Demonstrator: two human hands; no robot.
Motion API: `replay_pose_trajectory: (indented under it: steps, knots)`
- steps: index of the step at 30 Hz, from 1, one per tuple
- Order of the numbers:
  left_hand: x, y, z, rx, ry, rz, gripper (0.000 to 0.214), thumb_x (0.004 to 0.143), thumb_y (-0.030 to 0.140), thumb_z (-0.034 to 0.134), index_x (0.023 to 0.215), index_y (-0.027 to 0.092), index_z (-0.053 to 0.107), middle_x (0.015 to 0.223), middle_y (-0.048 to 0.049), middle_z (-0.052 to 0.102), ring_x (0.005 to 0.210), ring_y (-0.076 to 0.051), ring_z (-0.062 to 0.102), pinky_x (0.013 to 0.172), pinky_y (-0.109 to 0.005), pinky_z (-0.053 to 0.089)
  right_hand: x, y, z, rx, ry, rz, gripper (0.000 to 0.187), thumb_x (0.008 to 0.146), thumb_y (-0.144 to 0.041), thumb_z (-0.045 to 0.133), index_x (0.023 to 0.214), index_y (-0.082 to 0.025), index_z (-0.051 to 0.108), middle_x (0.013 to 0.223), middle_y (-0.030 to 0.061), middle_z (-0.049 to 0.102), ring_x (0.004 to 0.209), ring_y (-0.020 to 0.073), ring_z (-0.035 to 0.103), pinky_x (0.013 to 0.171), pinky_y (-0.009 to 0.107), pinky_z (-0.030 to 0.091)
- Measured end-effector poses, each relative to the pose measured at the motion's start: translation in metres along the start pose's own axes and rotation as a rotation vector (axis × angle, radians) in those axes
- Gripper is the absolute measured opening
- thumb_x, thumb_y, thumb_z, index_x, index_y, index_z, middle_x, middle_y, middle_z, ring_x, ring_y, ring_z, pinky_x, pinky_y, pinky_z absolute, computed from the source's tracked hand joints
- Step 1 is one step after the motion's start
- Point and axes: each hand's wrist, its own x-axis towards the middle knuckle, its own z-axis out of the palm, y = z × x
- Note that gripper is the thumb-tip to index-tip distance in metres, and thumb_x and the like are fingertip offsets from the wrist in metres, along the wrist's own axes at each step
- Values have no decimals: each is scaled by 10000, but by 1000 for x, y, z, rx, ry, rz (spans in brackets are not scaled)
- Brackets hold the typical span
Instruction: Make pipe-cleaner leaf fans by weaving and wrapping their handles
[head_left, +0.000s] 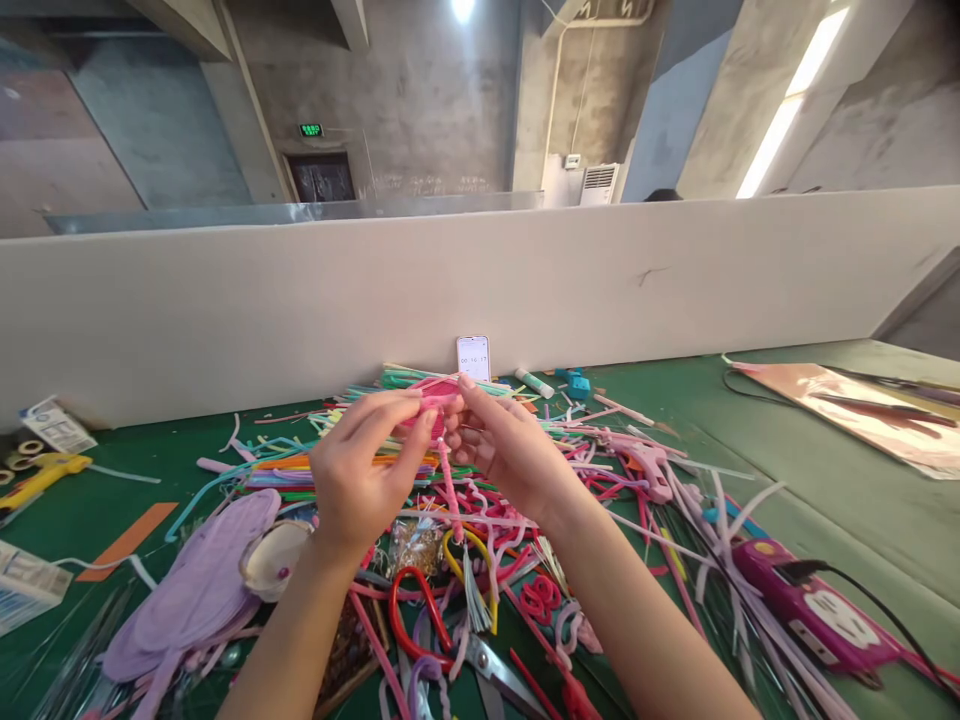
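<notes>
from where i stand, two bare hands meet over the middle of a green table (720, 420). the left hand (367, 465) is half curled, its thumb and forefinger nearly together with the pink piece (437, 398) pinched between them. the right hand (514, 450) comes in from the other side, its thumb on the piece's edge and its fingers loosely bent just below. the piece is up off the table, between the two hands, and a twisted pink stem (448, 485) hangs under it. below the stem is a silvery tassel (475, 590); whether they join i can't tell. nearer the person, red-handled scissors (397, 615) lie among scattered craft stems. a flat purple shape (195, 590) sits to the left, a purple power strip (817, 610) to the right, and a lit phone (473, 356) stands against the white partition (300, 300) behind.
</notes>
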Motion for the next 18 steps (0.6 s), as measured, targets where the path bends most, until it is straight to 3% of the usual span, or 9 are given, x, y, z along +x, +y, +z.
replay_pose_trajectory:
  steps: [3, 9, 12, 16, 18]
  knots:
    - [1, 0, 0, 72, -10, 115, 81, 826, 90, 684, 888, 141, 685, 886, -81, 740, 854, -173, 709, 808, -288, 572, 0, -1, -2, -19, -41, -16, 378, 738, -480, 771, 651, -163, 585, 617, -39, 512, 554, 65, 446, 534, 225, 343]
    - [-3, -2, 3, 149, 77, 113, 110, 817, 97, 694, 900, 167, 683, 867, -60, 740, 807, -174, 708, 763, -299, 576, -2, 4, 6, -47, -23, -89, 384, 711, -464, 785, 615, -169, 558, 590, -40, 512, 545, 71, 424, 553, 243, 338]
    - [-8, 1, 6, 104, 133, -13, 91, 834, 123, 683, 899, 186, 684, 850, -35, 741, 736, -144, 683, 666, -261, 562, 2, 14, 11, -13, -16, -137, 379, 699, -469, 791, 623, -181, 556, 596, -40, 520, 545, 79, 440, 561, 244, 378]
    - [-14, 6, 11, -40, 117, -267, 79, 877, 192, 649, 934, 208, 701, 900, -31, 747, 769, -147, 669, 621, -251, 556, 7, 26, 12, 17, 8, -208, 351, 700, -477, 795, 677, -194, 588, 619, -36, 536, 558, 93, 466, 574, 250, 435]
    - [-15, 7, 12, -80, 114, -302, 86, 882, 207, 645, 941, 213, 708, 905, -27, 748, 774, -148, 668, 627, -252, 561, 9, 28, 11, 2, 9, -244, 337, 701, -485, 791, 717, -201, 610, 677, -20, 571, 609, 107, 511, 621, 263, 479]
